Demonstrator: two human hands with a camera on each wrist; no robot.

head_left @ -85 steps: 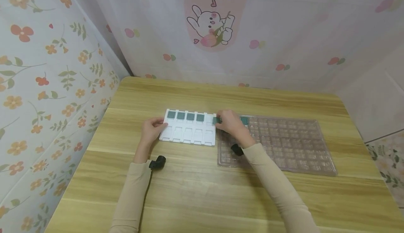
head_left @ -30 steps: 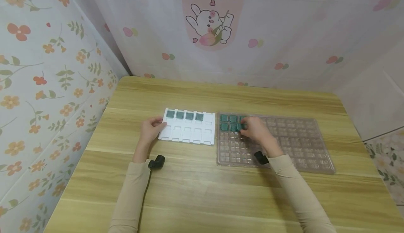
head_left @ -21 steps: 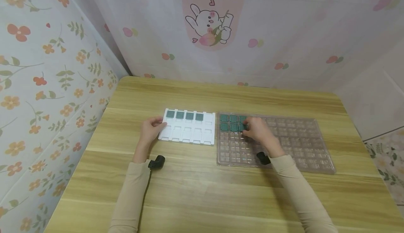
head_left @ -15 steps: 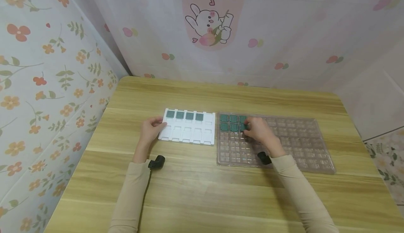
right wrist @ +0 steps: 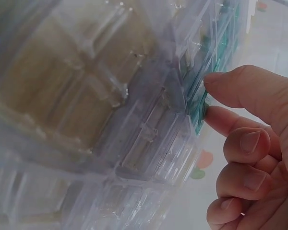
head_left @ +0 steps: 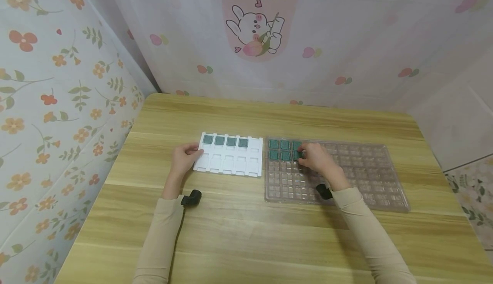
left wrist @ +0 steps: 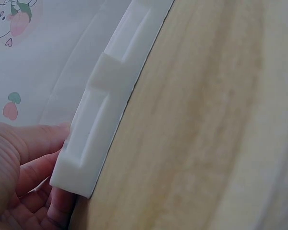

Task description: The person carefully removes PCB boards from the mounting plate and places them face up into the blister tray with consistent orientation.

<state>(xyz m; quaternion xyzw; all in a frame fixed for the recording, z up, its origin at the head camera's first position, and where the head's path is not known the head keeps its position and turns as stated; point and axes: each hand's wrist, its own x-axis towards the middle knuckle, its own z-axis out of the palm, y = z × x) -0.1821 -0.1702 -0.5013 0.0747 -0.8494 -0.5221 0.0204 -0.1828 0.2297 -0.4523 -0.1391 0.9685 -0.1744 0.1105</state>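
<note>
My left hand point(head_left: 184, 160) grips the left edge of a white tray point(head_left: 228, 164), thumb on top, as the left wrist view also shows. Several small green square circuit boards point(head_left: 231, 141) fill the tray's back row except its right-end pocket. My right hand point(head_left: 317, 160) is over a clear plastic tray point(head_left: 286, 192). Thumb and forefinger pinch the edges of a green circuit board point(right wrist: 200, 109), low in the third pocket of the second row. Around it, several more green boards point(head_left: 285, 145) lie in the clear tray's back left pockets.
Both trays lie side by side on a wooden table point(head_left: 239, 232), with a narrow gap between them. Black wrist cameras point(head_left: 191, 198) stick out beside the cuffs. A floral curtain point(head_left: 69, 104) hangs at the left and a rabbit-print curtain point(head_left: 185, 27) behind.
My right hand has carried a green circuit board rightward from beside the white tray's back right corner into the clear tray. The board, tilted a second ago, now sits flatter. My left hand stays put.
</note>
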